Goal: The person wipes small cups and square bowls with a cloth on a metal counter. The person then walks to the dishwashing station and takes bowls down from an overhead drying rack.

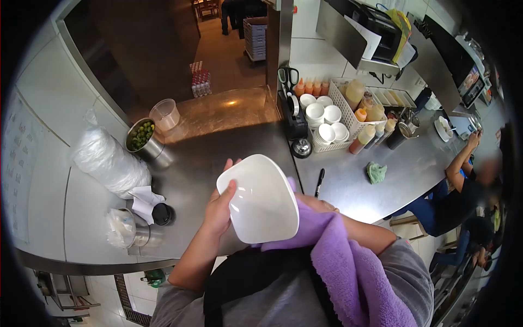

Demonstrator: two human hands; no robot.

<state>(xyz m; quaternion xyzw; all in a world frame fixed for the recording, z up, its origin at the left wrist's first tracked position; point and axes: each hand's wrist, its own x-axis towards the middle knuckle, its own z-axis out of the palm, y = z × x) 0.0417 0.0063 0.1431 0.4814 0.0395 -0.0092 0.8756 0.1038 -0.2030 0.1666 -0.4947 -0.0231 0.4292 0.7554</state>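
A white, rounded-square bowl (pixel 261 199) is held up in front of my chest, tilted so its glossy inside faces me. My left hand (pixel 222 201) grips its left rim, thumb over the edge and fingers behind. On the other side is a purple cloth (pixel 321 223), bunched against the bowl's right and lower edge and hanging down over my right arm. My right hand (pixel 317 204) is mostly covered by this cloth; its fingers are hidden behind cloth and bowl.
The steel counter (pixel 190 201) carries a pot of green pieces (pixel 143 136), a clear tub (pixel 164 113) and wrapped plastic (pixel 106 158) at left. To the right are stacked small white bowls (pixel 324 117), sauce bottles (pixel 362 139), a bell (pixel 301 147), a marker (pixel 320 182) and a crumpled green cloth (pixel 376 172). Another person (pixel 463 185) is at far right.
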